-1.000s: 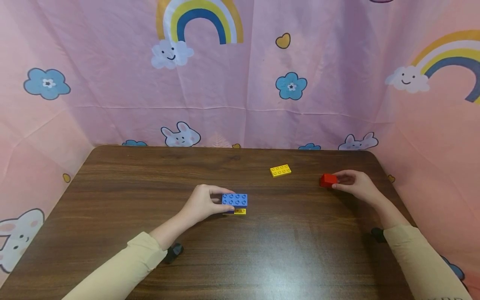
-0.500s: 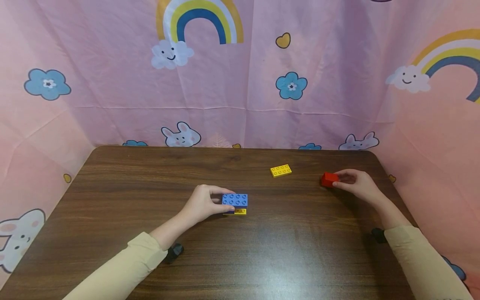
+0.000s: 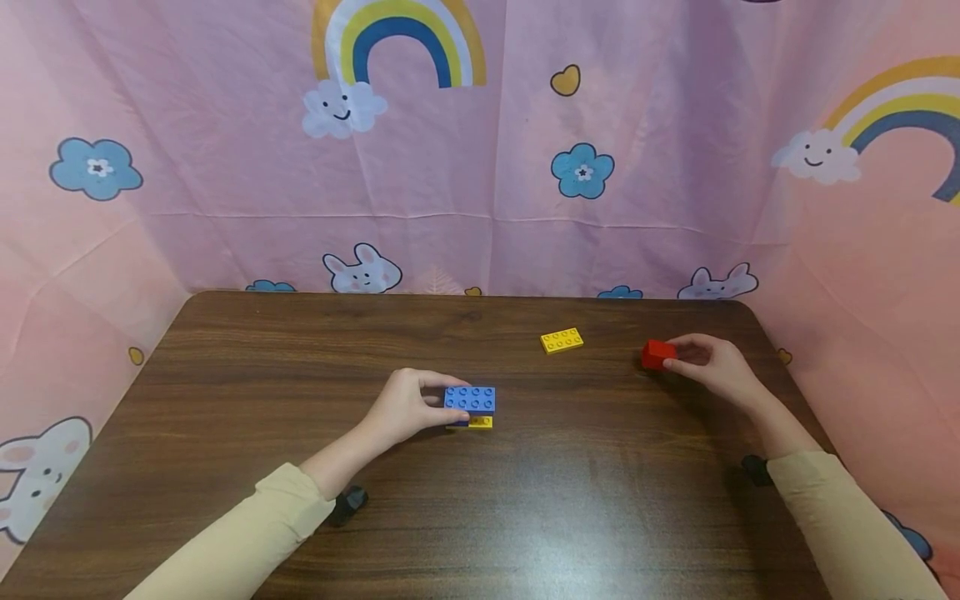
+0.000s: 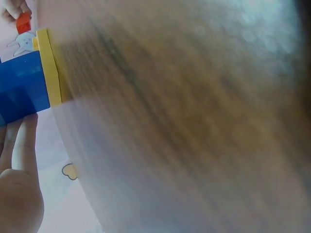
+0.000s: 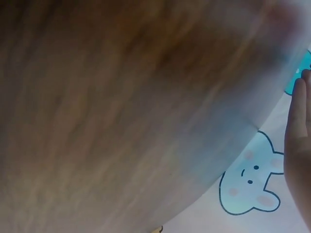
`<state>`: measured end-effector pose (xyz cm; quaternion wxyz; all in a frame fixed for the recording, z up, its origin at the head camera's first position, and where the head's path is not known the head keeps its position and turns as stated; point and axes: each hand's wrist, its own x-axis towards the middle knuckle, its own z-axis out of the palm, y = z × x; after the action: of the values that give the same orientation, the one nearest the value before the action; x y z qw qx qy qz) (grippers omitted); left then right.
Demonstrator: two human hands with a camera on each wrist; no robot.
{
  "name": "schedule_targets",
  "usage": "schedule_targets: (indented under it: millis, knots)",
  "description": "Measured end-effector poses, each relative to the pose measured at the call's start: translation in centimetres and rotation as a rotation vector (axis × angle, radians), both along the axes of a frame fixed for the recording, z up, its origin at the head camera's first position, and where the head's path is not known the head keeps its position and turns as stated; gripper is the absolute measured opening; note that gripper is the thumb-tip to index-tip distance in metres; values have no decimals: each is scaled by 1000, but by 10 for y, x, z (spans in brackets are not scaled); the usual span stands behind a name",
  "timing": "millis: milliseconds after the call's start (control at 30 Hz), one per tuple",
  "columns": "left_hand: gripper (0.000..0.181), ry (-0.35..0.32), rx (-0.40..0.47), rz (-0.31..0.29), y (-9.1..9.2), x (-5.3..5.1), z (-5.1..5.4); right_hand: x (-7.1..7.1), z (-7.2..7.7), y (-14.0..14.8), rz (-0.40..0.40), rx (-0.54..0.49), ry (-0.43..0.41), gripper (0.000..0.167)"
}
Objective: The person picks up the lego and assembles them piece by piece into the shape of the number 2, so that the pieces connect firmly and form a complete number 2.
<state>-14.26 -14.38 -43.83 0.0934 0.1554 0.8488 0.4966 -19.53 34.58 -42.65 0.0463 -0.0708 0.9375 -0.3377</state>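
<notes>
The left hand (image 3: 408, 407) grips a blue brick (image 3: 470, 399) between thumb and fingers. Beneath the blue a thin yellow brick (image 3: 482, 422) shows, and in the left wrist view the blue brick (image 4: 22, 87) meets the yellow one (image 4: 50, 68). Over at the right, the right hand (image 3: 718, 367) pinches a red brick (image 3: 657, 355) by its right end. In the right wrist view part of the right hand (image 5: 299, 141) shows at the edge, but the red brick cannot be made out.
Another flat yellow brick (image 3: 562, 341) lies on the brown wooden table (image 3: 337, 333), between the hands and farther back. A patterned pink cloth (image 3: 450, 183) hangs behind the table and along both sides.
The right hand has shifted slightly away from the viewer with the red brick, which appears a little higher. The left hand and its bricks have stayed in place.
</notes>
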Motion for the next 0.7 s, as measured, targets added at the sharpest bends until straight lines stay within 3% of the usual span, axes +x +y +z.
schedule_targets:
  millis: [700]
  knots:
    - [36,-11,9,3,0,0,0,2,8,-27,39,-79,35,43]
